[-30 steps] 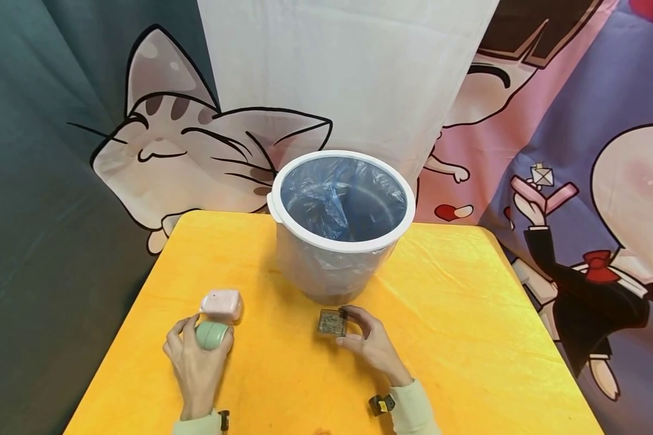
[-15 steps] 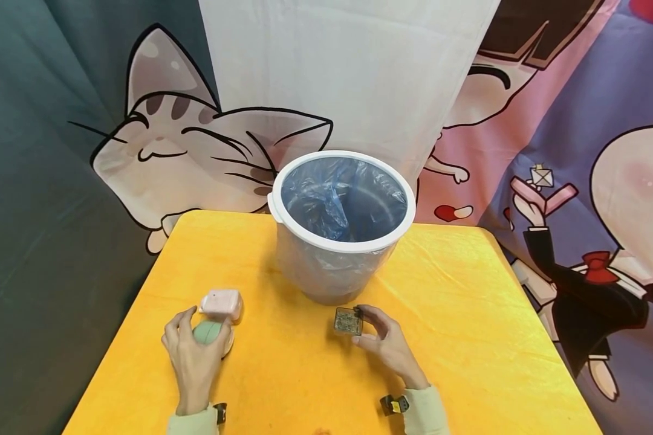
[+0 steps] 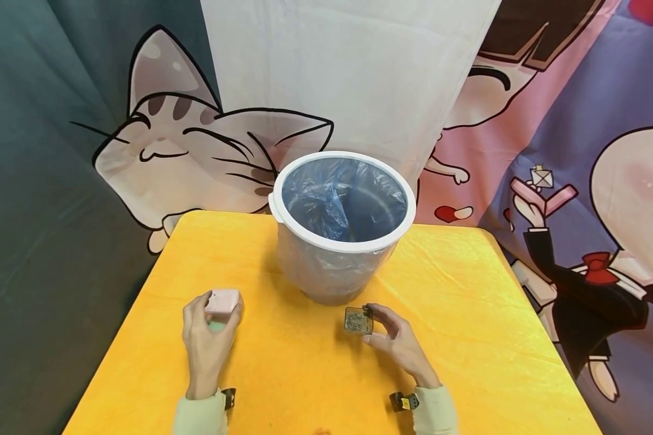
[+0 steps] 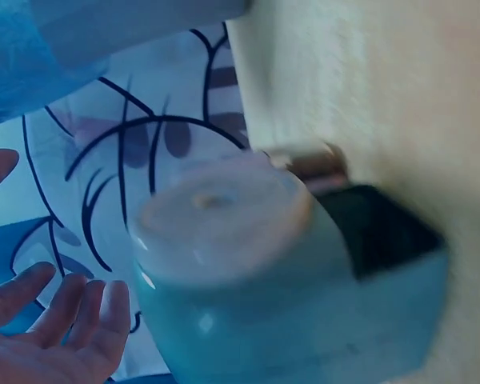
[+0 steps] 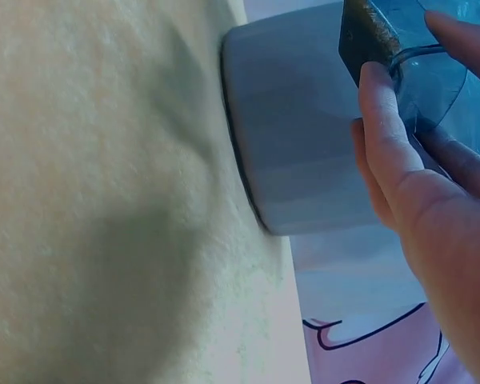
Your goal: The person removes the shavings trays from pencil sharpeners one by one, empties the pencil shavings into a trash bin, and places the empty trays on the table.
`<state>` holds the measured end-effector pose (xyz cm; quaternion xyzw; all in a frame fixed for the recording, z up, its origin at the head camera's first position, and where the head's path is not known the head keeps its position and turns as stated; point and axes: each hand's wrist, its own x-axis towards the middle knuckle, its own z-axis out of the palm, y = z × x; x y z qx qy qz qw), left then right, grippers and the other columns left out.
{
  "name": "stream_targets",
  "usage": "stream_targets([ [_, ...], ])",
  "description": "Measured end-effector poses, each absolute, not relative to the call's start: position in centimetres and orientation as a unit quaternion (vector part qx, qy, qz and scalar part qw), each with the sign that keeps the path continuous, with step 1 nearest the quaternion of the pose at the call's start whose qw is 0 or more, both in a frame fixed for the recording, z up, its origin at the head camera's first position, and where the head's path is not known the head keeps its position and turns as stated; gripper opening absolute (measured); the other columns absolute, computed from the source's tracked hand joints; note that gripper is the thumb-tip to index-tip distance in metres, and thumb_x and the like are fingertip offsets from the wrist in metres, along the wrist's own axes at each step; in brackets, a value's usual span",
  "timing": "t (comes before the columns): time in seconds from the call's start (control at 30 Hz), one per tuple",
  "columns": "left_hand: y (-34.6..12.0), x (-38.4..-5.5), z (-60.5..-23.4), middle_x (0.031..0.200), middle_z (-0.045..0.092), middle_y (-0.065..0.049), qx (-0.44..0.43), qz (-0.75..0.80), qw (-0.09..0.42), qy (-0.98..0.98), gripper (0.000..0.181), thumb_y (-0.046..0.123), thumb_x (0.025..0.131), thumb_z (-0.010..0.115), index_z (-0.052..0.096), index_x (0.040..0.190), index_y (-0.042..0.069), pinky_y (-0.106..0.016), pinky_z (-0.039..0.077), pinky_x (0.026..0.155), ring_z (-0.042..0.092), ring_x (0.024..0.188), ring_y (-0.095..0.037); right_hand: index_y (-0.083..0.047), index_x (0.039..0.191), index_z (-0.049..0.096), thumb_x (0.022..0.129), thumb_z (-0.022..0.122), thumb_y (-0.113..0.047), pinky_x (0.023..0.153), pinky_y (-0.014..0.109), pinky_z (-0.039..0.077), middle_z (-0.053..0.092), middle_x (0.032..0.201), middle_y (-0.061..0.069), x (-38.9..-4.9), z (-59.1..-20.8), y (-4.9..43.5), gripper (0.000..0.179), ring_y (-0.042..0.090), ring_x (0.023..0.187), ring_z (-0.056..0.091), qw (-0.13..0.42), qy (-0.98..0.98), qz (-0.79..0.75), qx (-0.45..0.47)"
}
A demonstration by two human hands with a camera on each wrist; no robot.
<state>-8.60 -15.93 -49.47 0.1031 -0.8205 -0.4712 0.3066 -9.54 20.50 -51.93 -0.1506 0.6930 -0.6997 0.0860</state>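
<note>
In the head view my left hand point(image 3: 209, 344) reaches over the table's left side, its thumb and fingertips at either side of a small pale pink box-like container point(image 3: 224, 301). Partly covered by this hand is a pale green rounded object point(image 3: 216, 325). The left wrist view shows that hand's fingers point(image 4: 104, 324) spread apart, with a blurred, rounded, pale-topped container point(image 4: 240, 320) close to the camera. My right hand point(image 3: 399, 344) pinches a small square see-through container point(image 3: 358, 321) by its right edge, above the table. Its dark speckled part point(image 5: 366, 36) shows in the right wrist view.
A white-rimmed bin point(image 3: 326, 278) with a clear bag liner stands at the middle back of the yellow-covered table point(image 3: 457, 338), just beyond the right hand. Printed cartoon curtains point(image 3: 348, 72) hang behind the table.
My left hand has moved forward and slightly right, from the green object to the pink container. The right hand has shifted right with the see-through container. The bin has stayed put.
</note>
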Motion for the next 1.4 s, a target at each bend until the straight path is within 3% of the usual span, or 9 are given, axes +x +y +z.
stream_targets([
  [0.17,-14.9,-9.4,-48.6,0.119,0.053,-0.008,0.085,-0.480,0.311,-0.816,0.056,0.027,0.075,0.074,0.056,0.124,0.007,-0.024,0.049,0.071,0.058,0.090,-0.026,0.004,0.134,0.039,0.077,0.068,0.002,0.092,0.033,0.046,0.039,0.136,0.025,-9.6,-51.8,20.9,0.064,0.039,0.124,0.036,0.079,0.692,-0.702,-0.148],
  [0.27,-14.4,-10.2,-47.8,0.120,0.056,-0.006,0.046,-0.486,0.327,-0.809,0.054,0.026,0.077,0.073,0.056,0.125,0.010,-0.015,0.047,0.073,0.059,0.094,-0.021,0.004,0.134,0.039,0.078,0.068,0.002,0.092,0.032,0.045,0.038,0.137,0.025,-9.6,-51.5,21.1,0.064,0.039,0.125,0.035,0.078,0.695,-0.700,-0.146],
  [0.4,-13.8,-11.4,-46.5,0.123,0.056,-0.006,-0.005,-0.504,0.335,-0.796,0.051,0.022,0.081,0.069,0.054,0.128,0.010,-0.025,0.050,0.081,0.056,0.106,-0.019,0.003,0.134,0.038,0.078,0.068,0.002,0.092,0.031,0.045,0.039,0.137,0.024,-9.5,-51.3,21.4,0.064,0.040,0.126,0.034,0.075,0.695,-0.701,-0.142],
  [0.5,-13.5,-12.1,-45.8,0.127,0.053,-0.004,-0.022,-0.535,0.313,-0.784,0.046,0.020,0.087,0.063,0.052,0.131,0.012,-0.030,0.050,0.083,0.052,0.114,-0.020,0.004,0.135,0.037,0.078,0.068,0.002,0.092,0.031,0.046,0.039,0.137,0.024,-9.5,-51.2,21.5,0.064,0.041,0.126,0.034,0.075,0.693,-0.703,-0.142],
  [0.63,-13.2,-12.8,-44.9,0.129,0.051,-0.002,-0.026,-0.568,0.276,-0.775,0.039,0.020,0.094,0.052,0.050,0.132,0.016,-0.026,0.048,0.086,0.052,0.114,-0.019,0.005,0.135,0.036,0.078,0.067,0.002,0.092,0.031,0.046,0.038,0.137,0.024,-9.5,-51.1,21.6,0.064,0.041,0.126,0.034,0.077,0.693,-0.702,-0.145],
  [0.87,-11.8,-12.7,-40.9,0.130,0.049,-0.017,-0.081,-0.601,0.260,-0.752,0.038,0.014,0.100,0.034,0.046,0.131,-0.003,-0.040,0.047,0.087,0.052,0.114,-0.028,0.004,0.134,0.038,0.078,0.068,0.001,0.090,0.033,0.047,0.039,0.136,0.025,-9.2,-50.2,21.7,0.063,0.035,0.123,0.039,0.068,0.693,-0.702,-0.151],
  [1.0,-11.1,-12.8,-39.1,0.132,0.047,-0.019,-0.092,-0.616,0.242,-0.744,0.039,0.015,0.100,0.033,0.044,0.131,-0.006,-0.043,0.045,0.089,0.049,0.117,-0.029,0.003,0.135,0.038,0.079,0.068,0.000,0.089,0.034,0.048,0.038,0.136,0.025,-9.1,-49.7,21.9,0.064,0.033,0.123,0.039,0.066,0.694,-0.699,-0.158],
  [1.23,-9.9,-14.0,-37.7,0.130,0.047,-0.019,-0.079,-0.629,0.221,-0.741,0.041,0.018,0.099,0.038,0.042,0.134,-0.004,-0.036,0.045,0.092,0.053,0.111,-0.029,0.005,0.136,0.036,0.080,0.065,0.001,0.088,0.033,0.048,0.034,0.138,0.027,-9.3,-49.2,22.5,0.063,0.035,0.125,0.037,0.066,0.693,-0.700,-0.159],
  [1.4,-9.3,-15.0,-37.2,0.136,0.041,-0.020,-0.075,-0.642,0.198,-0.737,0.046,0.020,0.099,0.039,0.036,0.138,-0.003,-0.040,0.038,0.100,0.045,0.121,-0.028,0.005,0.136,0.035,0.081,0.064,0.002,0.088,0.032,0.048,0.034,0.138,0.028,-9.4,-48.8,22.7,0.062,0.035,0.125,0.037,0.065,0.693,-0.699,-0.162],
])
